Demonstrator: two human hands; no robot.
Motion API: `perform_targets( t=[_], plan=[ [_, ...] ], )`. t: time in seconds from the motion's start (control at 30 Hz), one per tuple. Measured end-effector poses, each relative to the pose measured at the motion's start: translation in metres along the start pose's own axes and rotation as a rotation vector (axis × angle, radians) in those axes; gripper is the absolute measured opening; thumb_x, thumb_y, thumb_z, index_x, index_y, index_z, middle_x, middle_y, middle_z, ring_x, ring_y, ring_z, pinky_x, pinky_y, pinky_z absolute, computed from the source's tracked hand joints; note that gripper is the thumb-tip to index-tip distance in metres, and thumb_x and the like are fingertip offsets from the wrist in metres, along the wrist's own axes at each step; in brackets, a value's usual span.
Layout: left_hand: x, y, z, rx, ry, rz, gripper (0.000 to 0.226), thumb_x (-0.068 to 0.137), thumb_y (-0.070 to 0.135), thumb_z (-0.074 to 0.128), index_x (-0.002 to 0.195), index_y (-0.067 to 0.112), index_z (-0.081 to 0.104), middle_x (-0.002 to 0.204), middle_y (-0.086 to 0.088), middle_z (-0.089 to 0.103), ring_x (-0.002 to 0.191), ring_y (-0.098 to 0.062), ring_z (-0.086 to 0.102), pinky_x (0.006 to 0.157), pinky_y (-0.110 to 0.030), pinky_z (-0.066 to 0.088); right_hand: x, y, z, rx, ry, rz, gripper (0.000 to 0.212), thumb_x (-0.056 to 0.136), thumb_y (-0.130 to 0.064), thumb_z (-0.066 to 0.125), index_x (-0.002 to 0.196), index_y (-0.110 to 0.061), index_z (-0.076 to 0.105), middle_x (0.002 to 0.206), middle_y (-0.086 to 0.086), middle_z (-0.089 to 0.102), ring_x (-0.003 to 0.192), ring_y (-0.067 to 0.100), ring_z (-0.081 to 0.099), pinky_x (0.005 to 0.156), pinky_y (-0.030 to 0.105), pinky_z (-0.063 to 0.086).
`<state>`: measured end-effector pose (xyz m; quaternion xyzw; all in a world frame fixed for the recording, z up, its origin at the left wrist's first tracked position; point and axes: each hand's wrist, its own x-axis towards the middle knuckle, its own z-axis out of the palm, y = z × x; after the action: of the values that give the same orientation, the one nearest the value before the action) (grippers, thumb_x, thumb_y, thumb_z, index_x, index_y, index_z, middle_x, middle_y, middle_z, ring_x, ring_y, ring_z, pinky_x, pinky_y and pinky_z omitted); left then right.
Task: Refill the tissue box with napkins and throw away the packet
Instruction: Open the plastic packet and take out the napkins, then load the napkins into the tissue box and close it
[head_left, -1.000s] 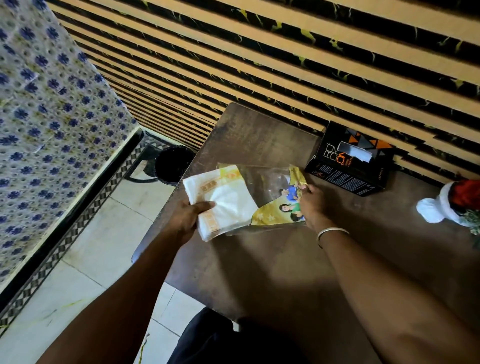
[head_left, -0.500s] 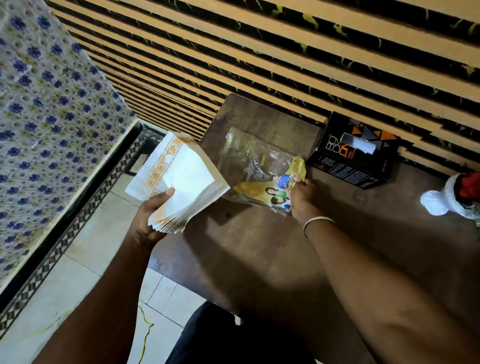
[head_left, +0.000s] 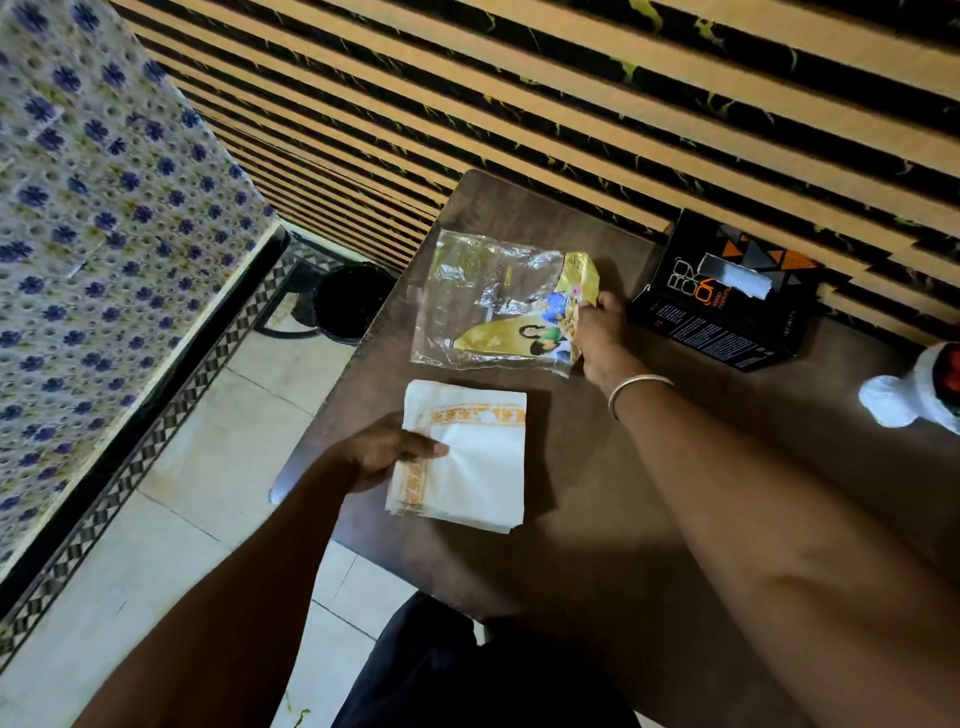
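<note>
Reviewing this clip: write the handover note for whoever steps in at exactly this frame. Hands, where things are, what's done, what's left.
Left hand: holds the napkin stack, which lies on the table near its left edge.
Right hand: pinches the right edge of the packet, which lies flat and looks empty.
Tissue box: black, at the table's far right by the wall, one tissue showing in its slot.
Bin: dark, on the floor left of the table.
Done: napkins out of the packet.
Left: load napkins into the box, drop the packet in the bin.
</note>
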<state>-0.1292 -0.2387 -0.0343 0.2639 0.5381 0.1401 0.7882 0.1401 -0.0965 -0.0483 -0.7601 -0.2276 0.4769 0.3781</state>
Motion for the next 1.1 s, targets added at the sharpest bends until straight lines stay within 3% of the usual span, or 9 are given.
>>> perform_targets(
  t=[0.13, 0.3, 0.4, 0.5, 0.57, 0.73, 0.87, 0.97, 1.1],
  plan=[
    [0.012, 0.010, 0.006, 0.111, 0.066, 0.033, 0.033, 0.084, -0.006, 0.068, 0.112, 0.012, 0.068, 0.097, 0.001, 0.079, 0.088, -0.016, 0.075, 0.065, -0.021, 0.057, -0.003, -0.009, -0.006, -0.006, -0.117, 0.052, 0.039, 0.086, -0.013, 0.063, 0.124, -0.015, 0.054, 0.114, 0.013, 0.067, 0.085, 0.025, 0.065, 0.058, 0.030, 0.051],
    [0.017, 0.016, 0.004, 0.126, 0.159, 0.173, 0.043, 0.081, -0.001, 0.074, 0.121, 0.009, 0.064, 0.115, -0.011, 0.074, 0.101, -0.027, 0.071, 0.088, -0.040, 0.059, -0.008, -0.002, -0.008, -0.169, -0.169, -0.021, 0.057, 0.089, 0.008, 0.053, 0.140, -0.013, 0.040, 0.115, 0.005, 0.058, 0.090, 0.017, 0.058, 0.059, 0.023, 0.049],
    [0.019, 0.020, 0.002, 0.179, 0.206, 0.211, 0.043, 0.081, 0.005, 0.076, 0.122, 0.008, 0.062, 0.113, -0.012, 0.074, 0.100, -0.031, 0.072, 0.085, -0.042, 0.060, -0.010, -0.001, -0.005, -0.110, -0.146, -0.019, 0.065, 0.090, 0.005, 0.057, 0.147, -0.016, 0.033, 0.129, 0.009, 0.059, 0.100, 0.021, 0.061, 0.063, 0.027, 0.052],
    [0.023, 0.025, 0.002, 0.275, 0.314, 0.222, 0.049, 0.083, 0.016, 0.077, 0.128, 0.012, 0.058, 0.117, -0.006, 0.073, 0.095, -0.025, 0.073, 0.084, -0.041, 0.061, -0.023, 0.004, -0.006, -0.034, -0.053, 0.007, 0.088, 0.088, -0.017, 0.066, 0.157, -0.024, 0.011, 0.147, 0.011, 0.049, 0.125, 0.029, 0.057, 0.094, 0.044, 0.055],
    [0.026, 0.025, 0.003, 0.372, 0.469, 0.244, 0.050, 0.085, 0.027, 0.075, 0.130, 0.015, 0.056, 0.116, 0.001, 0.069, 0.092, -0.016, 0.070, 0.082, -0.034, 0.058, -0.043, 0.022, -0.009, -0.080, 0.018, -0.002, 0.092, 0.087, -0.033, 0.066, 0.158, -0.026, 0.007, 0.159, 0.013, 0.032, 0.142, 0.034, 0.041, 0.115, 0.052, 0.039],
    [0.031, 0.013, 0.003, 0.720, 0.763, 0.323, 0.053, 0.085, 0.056, 0.055, 0.126, 0.021, 0.057, 0.116, -0.011, 0.063, 0.107, -0.031, 0.060, 0.098, -0.045, 0.049, -0.119, 0.089, -0.006, -0.263, -0.130, 0.179, 0.079, 0.096, -0.048, 0.053, 0.158, -0.024, 0.011, 0.168, 0.012, 0.002, 0.155, 0.036, 0.002, 0.123, 0.057, 0.014],
    [0.038, -0.005, 0.015, 0.939, 0.773, 0.202, 0.062, 0.097, 0.047, 0.046, 0.143, 0.006, 0.041, 0.131, -0.026, 0.052, 0.122, -0.043, 0.042, 0.105, -0.049, 0.032, -0.161, 0.111, 0.013, -0.294, -0.209, 0.239, 0.080, 0.090, -0.052, 0.056, 0.155, -0.017, 0.025, 0.164, 0.016, 0.016, 0.153, 0.036, 0.010, 0.122, 0.055, 0.015],
    [0.040, -0.009, 0.018, 0.919, 0.791, 0.174, 0.060, 0.098, 0.038, 0.047, 0.145, 0.003, 0.036, 0.132, -0.028, 0.049, 0.122, -0.044, 0.039, 0.105, -0.049, 0.030, -0.179, 0.120, 0.032, -0.245, -0.197, 0.345, 0.104, 0.053, -0.074, 0.045, 0.141, -0.021, 0.037, 0.157, 0.017, 0.030, 0.146, 0.039, 0.025, 0.116, 0.058, 0.027],
    [0.039, -0.001, 0.023, 0.964, 0.792, 0.190, 0.053, 0.098, 0.031, 0.049, 0.140, 0.000, 0.040, 0.129, -0.027, 0.054, 0.120, -0.044, 0.044, 0.104, -0.047, 0.030, -0.180, 0.131, 0.039, -0.195, -0.182, 0.397, 0.106, 0.049, -0.074, 0.045, 0.139, -0.020, 0.039, 0.155, 0.018, 0.032, 0.143, 0.039, 0.030, 0.115, 0.057, 0.029]
  ],
)
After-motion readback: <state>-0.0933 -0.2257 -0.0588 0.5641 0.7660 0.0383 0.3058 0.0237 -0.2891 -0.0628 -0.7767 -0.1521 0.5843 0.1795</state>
